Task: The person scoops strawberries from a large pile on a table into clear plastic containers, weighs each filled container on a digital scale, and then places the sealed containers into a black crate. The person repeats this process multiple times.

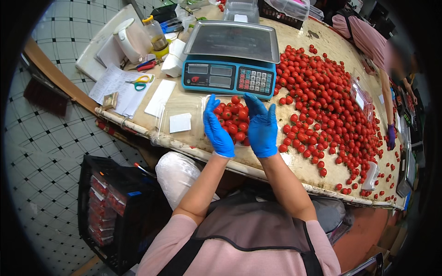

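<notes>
A clear plastic clamshell box stands below the scale, its lid (pixel 165 114) folded out to the left with a white label on it. Cherry tomatoes (pixel 233 117) fill its other half. My left hand (pixel 218 129), in a blue glove, lies along the left side of these tomatoes, fingers pointing up. Along their right side is my right hand (pixel 261 127), also gloved in blue, thumb raised. Whether either palm presses on the tomatoes or the box wall cannot be told. Just behind the box sits a blue digital scale (pixel 228 77) with a bare metal pan.
A large heap of cherry tomatoes (pixel 321 93) spreads at the right. Papers (pixel 121 89), scissors (pixel 140 82) and a kettle (pixel 129 41) are at the left. A black crate (pixel 114 207) with packed boxes stands below. A co-worker (pixel 366 31) leans over the far right.
</notes>
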Demonstrator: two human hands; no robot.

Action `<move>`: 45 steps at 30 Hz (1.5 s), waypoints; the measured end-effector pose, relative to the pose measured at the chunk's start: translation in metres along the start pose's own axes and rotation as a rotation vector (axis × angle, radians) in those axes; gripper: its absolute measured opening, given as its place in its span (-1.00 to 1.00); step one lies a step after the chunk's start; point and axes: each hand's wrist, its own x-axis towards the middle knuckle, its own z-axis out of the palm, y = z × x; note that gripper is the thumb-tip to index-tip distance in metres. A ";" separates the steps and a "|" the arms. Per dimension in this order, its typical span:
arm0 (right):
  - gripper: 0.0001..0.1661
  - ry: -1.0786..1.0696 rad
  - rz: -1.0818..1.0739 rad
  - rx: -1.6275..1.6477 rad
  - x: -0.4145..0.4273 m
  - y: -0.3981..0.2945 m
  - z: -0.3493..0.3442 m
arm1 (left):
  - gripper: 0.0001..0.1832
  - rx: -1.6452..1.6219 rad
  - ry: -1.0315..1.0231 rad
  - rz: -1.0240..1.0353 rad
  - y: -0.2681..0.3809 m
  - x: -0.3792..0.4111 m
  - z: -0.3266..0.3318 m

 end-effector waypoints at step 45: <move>0.08 0.421 0.184 -1.852 -0.204 -0.210 -0.130 | 0.17 1.016 -1.217 -0.089 0.022 -0.105 0.030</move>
